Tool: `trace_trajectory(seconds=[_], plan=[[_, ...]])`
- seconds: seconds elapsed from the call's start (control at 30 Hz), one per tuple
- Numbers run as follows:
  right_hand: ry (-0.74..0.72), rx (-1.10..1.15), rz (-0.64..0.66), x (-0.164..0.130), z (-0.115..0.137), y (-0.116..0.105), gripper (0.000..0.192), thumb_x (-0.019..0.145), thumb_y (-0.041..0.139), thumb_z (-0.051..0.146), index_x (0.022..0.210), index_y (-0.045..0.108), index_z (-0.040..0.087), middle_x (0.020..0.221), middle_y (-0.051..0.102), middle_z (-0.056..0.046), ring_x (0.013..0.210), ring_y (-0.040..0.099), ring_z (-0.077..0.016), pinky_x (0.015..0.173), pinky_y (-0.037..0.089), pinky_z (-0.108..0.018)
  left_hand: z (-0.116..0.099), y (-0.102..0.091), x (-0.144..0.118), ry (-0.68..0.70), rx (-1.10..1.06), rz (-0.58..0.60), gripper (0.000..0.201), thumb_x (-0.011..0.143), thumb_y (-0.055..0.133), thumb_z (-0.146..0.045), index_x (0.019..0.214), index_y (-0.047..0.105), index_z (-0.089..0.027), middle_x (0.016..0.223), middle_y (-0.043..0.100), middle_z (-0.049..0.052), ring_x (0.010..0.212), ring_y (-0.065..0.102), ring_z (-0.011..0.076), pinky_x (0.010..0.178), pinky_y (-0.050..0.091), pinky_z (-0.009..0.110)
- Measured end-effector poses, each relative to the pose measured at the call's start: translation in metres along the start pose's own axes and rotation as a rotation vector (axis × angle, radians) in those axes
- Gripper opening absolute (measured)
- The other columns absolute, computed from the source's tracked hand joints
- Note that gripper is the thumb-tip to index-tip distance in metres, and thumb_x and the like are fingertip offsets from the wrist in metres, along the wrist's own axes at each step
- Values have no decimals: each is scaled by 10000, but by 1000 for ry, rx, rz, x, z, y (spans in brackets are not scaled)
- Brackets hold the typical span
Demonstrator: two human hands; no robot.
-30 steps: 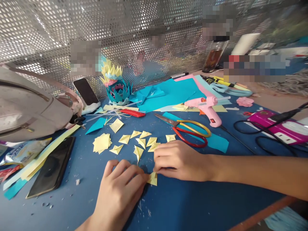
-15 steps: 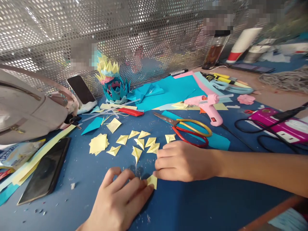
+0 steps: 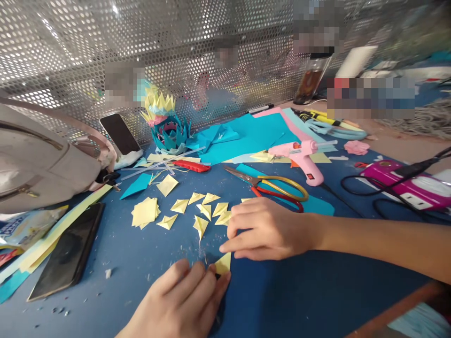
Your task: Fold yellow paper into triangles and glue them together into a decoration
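Both my hands press on one small folded yellow paper piece [image 3: 223, 264] lying on the blue table [image 3: 289, 300]. My left hand [image 3: 183, 300] comes in from the bottom, its fingertips on the piece's left edge. From the right, my right hand [image 3: 268, 229] reaches across and its thumb and forefinger pinch the piece's top corner. Just beyond my hands lie several folded yellow triangles [image 3: 200, 224] and a stack of yellow squares [image 3: 145, 212].
Red-and-yellow scissors [image 3: 278, 187] and a pink glue gun [image 3: 303, 155] lie behind my right hand. A dark phone [image 3: 66, 251] and a grey bag [image 3: 42, 159] are at left. A paper flower model [image 3: 164, 124] stands at the perforated metal wall. Magenta device with cables [image 3: 408, 188] at right.
My left hand slid lower and nearer the bottom edge. My right hand lifted its fingers a little, now pinching the yellow piece's top corner. The piece stays on the table.
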State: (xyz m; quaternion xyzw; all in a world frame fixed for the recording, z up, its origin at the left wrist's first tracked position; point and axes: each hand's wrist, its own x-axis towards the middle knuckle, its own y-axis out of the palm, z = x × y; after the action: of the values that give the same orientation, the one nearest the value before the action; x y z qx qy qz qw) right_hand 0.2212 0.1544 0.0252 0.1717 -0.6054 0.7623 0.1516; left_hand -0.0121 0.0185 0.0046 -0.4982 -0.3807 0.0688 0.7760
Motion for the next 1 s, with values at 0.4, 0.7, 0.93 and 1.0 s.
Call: trace_trajectory(seconds=[0.4,0.7,0.93,1.0], plan=[[-24,22,71,8,7,8,228,1037,547,337,961,712,199,879,658,-4,746,500,-136,657,338,-295,1,-10,-11,-16,41,13,382,1043,330,-68,1103,701,-139,977,785,14,831,677,161,789,429,318],[53,110,70,15,11,12,336,1072,442,339,873,651,168,869,653,-27,769,519,-137,714,391,-266,2,-13,-16,-65,-48,58,337,1037,380,-112,1155,693,-161,1078,771,33,857,681,177,858,453,341],[204,214,128,15,12,16,156,1020,543,235,908,615,155,864,611,-30,815,511,-152,760,411,-257,4,-1,-14,-84,-103,-65,363,1054,364,-142,1128,720,-160,967,736,37,805,616,161,838,406,335],[204,229,134,15,11,16,136,1014,547,223,915,611,155,868,613,-30,815,512,-152,761,409,-255,6,-1,-14,-94,-144,-34,388,1071,330,-157,1154,710,-155,956,732,35,796,604,160,840,388,346]])
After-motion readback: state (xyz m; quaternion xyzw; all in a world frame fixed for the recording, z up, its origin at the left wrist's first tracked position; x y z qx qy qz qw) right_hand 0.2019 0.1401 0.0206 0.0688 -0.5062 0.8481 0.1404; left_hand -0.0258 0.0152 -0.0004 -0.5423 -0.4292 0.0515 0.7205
